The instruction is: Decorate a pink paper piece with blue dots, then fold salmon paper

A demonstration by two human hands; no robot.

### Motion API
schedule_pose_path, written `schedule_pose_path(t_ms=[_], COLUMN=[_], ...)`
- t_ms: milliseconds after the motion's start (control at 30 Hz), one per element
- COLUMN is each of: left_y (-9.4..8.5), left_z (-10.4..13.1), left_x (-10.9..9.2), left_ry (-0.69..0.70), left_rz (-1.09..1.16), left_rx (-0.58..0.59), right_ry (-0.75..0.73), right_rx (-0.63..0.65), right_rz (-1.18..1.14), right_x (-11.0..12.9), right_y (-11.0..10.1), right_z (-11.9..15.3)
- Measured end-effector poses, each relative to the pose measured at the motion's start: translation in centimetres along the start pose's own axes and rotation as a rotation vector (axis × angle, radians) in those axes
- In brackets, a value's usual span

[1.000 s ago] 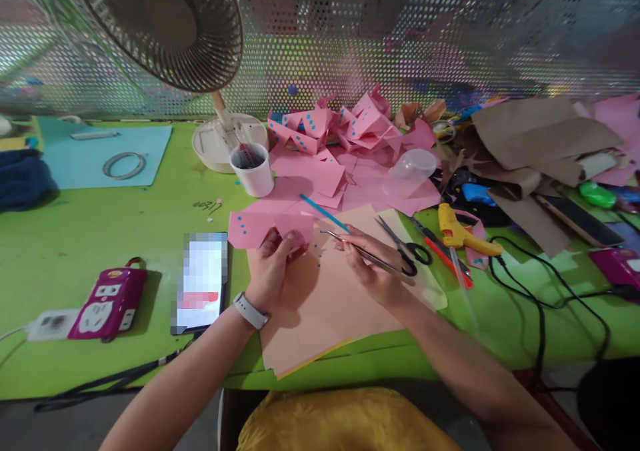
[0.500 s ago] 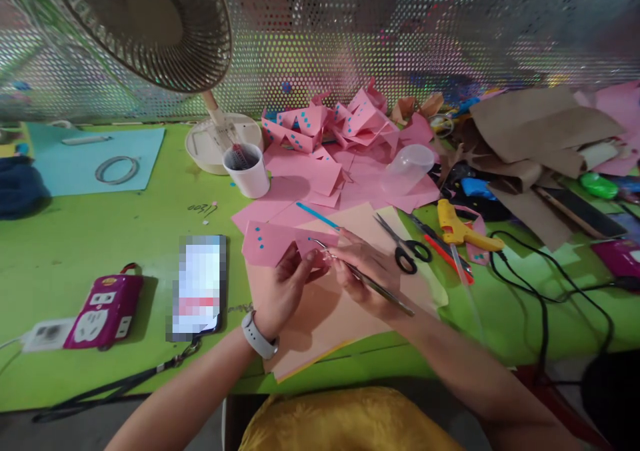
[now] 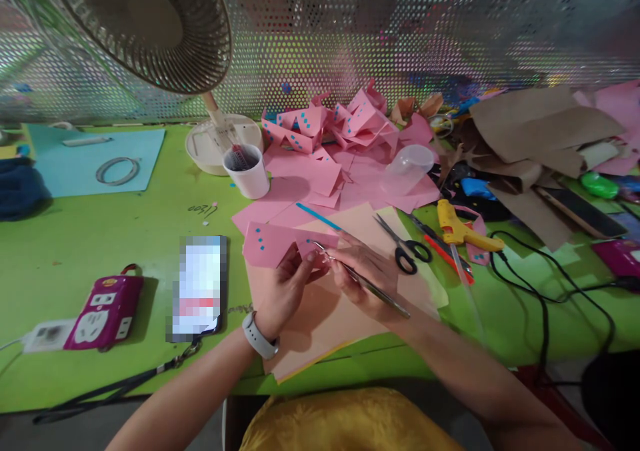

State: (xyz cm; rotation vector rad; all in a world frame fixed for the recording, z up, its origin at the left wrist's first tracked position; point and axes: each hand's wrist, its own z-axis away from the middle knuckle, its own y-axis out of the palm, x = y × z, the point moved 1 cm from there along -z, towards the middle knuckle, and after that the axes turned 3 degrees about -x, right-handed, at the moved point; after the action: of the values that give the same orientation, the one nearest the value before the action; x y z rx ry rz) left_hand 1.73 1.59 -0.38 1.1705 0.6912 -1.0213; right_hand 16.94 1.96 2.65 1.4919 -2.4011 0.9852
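Note:
My left hand [image 3: 290, 281], with a pale watch band on the wrist, pinches a folded piece of pink paper [image 3: 270, 243] that carries small blue squares near its left end. In my right hand [image 3: 364, 271] is a pair of slim metal tweezers [image 3: 375, 289], gripped like a pen. Their curved tip touches the pink paper beside a tiny blue piece [image 3: 309, 241]. Both hands are close together above a stack of peach paper sheets [image 3: 345, 324]. A blue paper strip [image 3: 317, 216] lies just beyond my right hand.
Black-handled scissors [image 3: 406, 254], a cutter [image 3: 450, 257] and a yellow glue gun [image 3: 463, 229] with cables lie to the right. A white cup [image 3: 250, 174], a fan [image 3: 150, 24] and pink paper shapes [image 3: 305, 127] stand behind. Left are a phone [image 3: 197, 287] and a purple power socket [image 3: 103, 311].
The tweezers have shifted very slightly, their tip a little to the right and down on the paper. My left hand keeps its grip on the pink paper.

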Motion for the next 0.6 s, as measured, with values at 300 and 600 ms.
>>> schedule_pose_path(t_ms=[300, 600], left_y=[-0.23, -0.24], left_z=[-0.05, -0.03], left_x=[-0.06, 0.02], left_ry=[-0.023, -0.048], left_rz=[0.034, 0.031], left_rx=[-0.023, -0.053], right_ry=[-0.049, 0.103], right_rx=[-0.006, -0.004], right_rz=[-0.023, -0.073], right_x=[-0.14, -0.89], right_y=[-0.36, -0.28], right_z=[-0.27, 0.32])
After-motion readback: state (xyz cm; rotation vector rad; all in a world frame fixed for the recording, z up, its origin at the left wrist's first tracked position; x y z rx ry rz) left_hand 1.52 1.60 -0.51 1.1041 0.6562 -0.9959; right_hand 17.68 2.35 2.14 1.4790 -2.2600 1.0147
